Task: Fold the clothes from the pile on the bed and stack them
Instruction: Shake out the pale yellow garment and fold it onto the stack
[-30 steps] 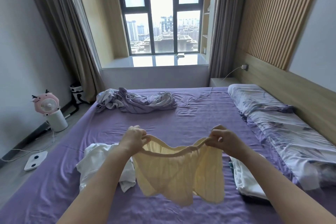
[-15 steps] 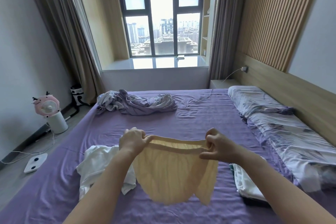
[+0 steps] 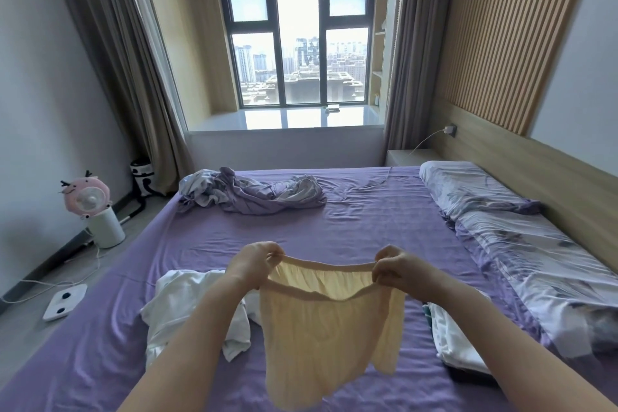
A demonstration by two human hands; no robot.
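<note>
While held up above the purple-sheeted bed, the pale yellow fabric shorts are pinched at the waistband by the left hand and right hand, fingers clenched on the cloth.

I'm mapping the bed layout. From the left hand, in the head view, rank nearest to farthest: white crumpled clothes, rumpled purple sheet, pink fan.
From the left hand:
1. White crumpled clothes, just below-left on the bed.
2. Rumpled purple sheet, at the bed's far end.
3. Pink fan, off the bed, on the floor at left.
</note>
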